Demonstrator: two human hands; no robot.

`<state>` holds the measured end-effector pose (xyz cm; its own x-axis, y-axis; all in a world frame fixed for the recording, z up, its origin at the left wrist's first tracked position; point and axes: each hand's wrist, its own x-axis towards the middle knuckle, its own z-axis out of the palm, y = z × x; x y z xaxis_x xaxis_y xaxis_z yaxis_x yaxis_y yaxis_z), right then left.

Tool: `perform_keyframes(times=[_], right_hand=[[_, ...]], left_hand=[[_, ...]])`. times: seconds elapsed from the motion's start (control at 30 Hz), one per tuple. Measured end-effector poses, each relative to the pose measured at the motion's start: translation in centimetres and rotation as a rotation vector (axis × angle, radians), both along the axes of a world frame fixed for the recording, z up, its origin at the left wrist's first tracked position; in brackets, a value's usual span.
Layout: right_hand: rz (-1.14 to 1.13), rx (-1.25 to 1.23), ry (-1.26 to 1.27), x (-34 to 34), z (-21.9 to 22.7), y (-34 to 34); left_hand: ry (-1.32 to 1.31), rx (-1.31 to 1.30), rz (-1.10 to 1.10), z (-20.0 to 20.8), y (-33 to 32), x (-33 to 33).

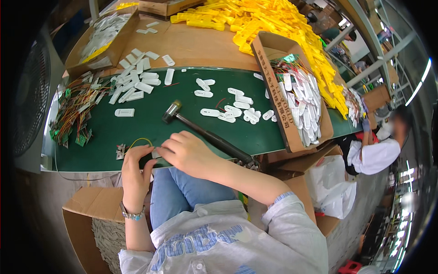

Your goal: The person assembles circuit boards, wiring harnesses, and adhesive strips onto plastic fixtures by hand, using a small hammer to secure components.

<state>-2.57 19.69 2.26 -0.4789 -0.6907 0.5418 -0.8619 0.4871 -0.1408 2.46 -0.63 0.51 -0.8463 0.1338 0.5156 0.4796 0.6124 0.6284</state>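
Note:
At the near edge of the green table, my left hand (pixel 136 168) and my right hand (pixel 190 154) meet with fingertips closed around a small pale piece (pixel 156 154). My fingers cover most of it, so its kind does not show. A thin yellow wire (pixel 142 139) curves from beside my left fingertips toward a small circuit board (pixel 120 151) lying to the left. Beyond my hands lies a hammer (pixel 214 138), its head to the far left and its dark handle slanting toward the near edge.
White plastic casings (pixel 137 78) lie scattered across the green tabletop (pixel 159 118). Wired circuit boards (pixel 75 109) are heaped at left. A cardboard box (pixel 273 93) of white parts stands right, beside piled yellow plastic parts (pixel 273 23). Another person (pixel 376 153) sits far right.

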Motion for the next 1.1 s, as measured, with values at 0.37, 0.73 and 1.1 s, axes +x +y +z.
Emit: perform_keyframes(times=[0.37, 0.73, 1.1], right_hand=[[-0.505, -0.268, 0.708, -5.7, 16.2, 10.8], [-0.973, 0.13, 0.087, -5.9, 11.4, 32.9], [-0.49, -0.014, 0.176, -6.5, 8.2, 11.4]], left_hand=[[0.38, -0.237, 0.175, 0.6, 1.3, -0.2], [0.059, -0.472, 0.218, 1.0, 2.1, -1.6], [0.081, -0.4, 0.218, 0.4, 1.8, -1.5]])
